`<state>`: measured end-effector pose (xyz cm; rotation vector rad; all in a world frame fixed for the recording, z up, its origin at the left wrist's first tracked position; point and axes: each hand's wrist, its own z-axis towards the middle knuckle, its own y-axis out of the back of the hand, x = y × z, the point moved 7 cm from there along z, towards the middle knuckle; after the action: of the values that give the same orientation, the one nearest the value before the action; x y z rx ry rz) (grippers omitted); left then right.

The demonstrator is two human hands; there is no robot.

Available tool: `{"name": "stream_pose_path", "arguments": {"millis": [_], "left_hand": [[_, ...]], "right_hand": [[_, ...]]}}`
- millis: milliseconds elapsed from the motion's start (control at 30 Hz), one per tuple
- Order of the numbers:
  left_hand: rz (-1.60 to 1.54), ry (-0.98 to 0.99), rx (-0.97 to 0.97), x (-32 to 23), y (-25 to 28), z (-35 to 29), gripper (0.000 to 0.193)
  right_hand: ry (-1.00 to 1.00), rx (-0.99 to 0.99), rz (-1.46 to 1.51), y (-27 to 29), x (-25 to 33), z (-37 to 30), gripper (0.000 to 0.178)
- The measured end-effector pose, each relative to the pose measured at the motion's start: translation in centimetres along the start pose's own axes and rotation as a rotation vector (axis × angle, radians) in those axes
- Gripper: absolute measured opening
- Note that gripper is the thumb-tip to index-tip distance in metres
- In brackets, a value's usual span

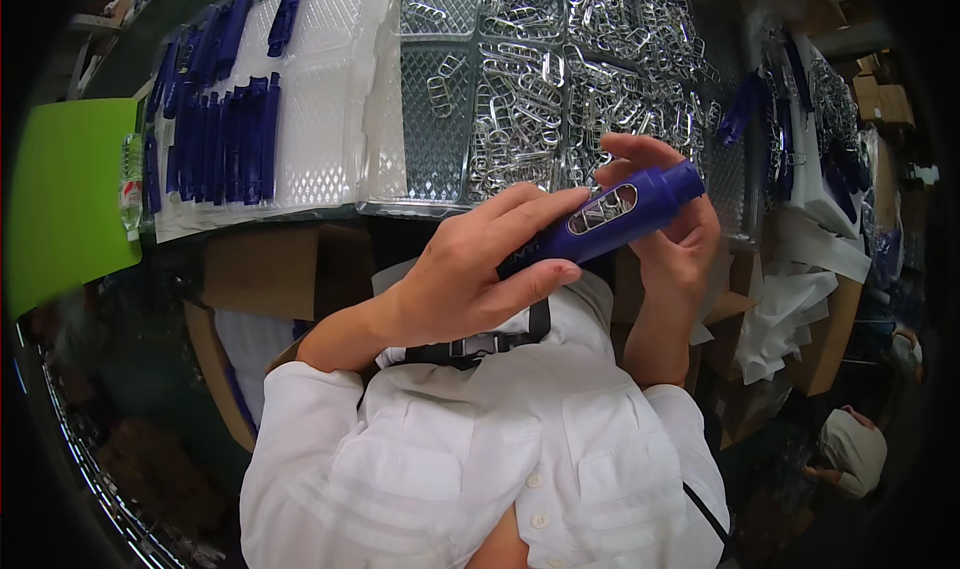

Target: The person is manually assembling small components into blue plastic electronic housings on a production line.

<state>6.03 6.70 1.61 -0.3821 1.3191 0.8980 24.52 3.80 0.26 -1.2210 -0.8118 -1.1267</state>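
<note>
A dark blue plastic tube-shaped housing [655, 195] is held tilted in front of my chest, its narrower end up and to the right. A silver oval frame with crossbars [602, 210] sits on its upper side. My left hand [470, 259] grips the lower left end between fingers and thumb, index finger reaching toward the frame. Around the upper right end curls my right hand [675, 234], its palm behind the housing and part of its fingers hidden. Just beyond both hands, many loose silver oval frames [520, 114] fill compartments of a clear tray.
Several blue housings [225, 144] stand in rows on a white textured tray [320, 119] at the left. Beside it are a plastic bottle [131, 184] and a green panel [70, 189]. Cardboard boxes [262, 271] flank me below the table. A person [850, 451] is at the lower right.
</note>
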Motion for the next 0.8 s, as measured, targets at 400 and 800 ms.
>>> {"name": "stream_pose_path", "arguments": {"millis": [400, 800], "left_hand": [[0.267, -0.08, -0.312, -1.2, 3.3, 0.9, 0.061], [0.316, -0.018, -0.396, -0.5, 5.7, 2.8, 0.056]], "right_hand": [[0.002, -0.082, -0.135, 2.1, 0.1, -0.2, 0.053], [-0.08, -0.179, -0.157, 4.8, -1.2, -0.6, 0.041]]}}
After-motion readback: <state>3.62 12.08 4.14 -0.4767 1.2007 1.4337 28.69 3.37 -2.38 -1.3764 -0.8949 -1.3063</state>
